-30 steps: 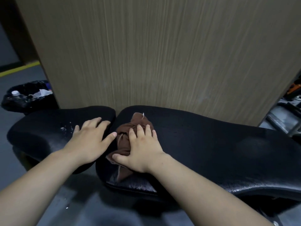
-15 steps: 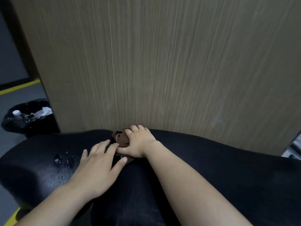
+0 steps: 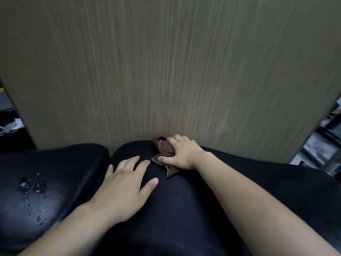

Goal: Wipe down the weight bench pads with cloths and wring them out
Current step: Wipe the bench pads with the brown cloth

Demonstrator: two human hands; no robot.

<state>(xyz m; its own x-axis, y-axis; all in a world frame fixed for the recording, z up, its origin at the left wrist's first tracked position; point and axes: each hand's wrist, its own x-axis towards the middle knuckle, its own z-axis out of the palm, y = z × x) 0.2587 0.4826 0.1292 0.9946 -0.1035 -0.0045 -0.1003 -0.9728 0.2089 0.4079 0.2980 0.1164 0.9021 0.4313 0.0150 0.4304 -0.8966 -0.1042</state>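
Cloth [image 3: 164,154] bunched in right hand's [image 3: 181,154] closed grip on pad [image 3: 184,209]; left hand [image 3: 123,187] flat, open.

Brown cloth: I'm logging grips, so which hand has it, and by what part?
The right hand presses the bunched brown cloth onto the bench pad, fingers over its middle; corners stick out. The left hand lies flat, holding nothing.

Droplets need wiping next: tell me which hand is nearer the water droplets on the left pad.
Left. The left hand lies flat just right of the water droplets; the right hand presses the brown cloth farther right, near the wood panel.
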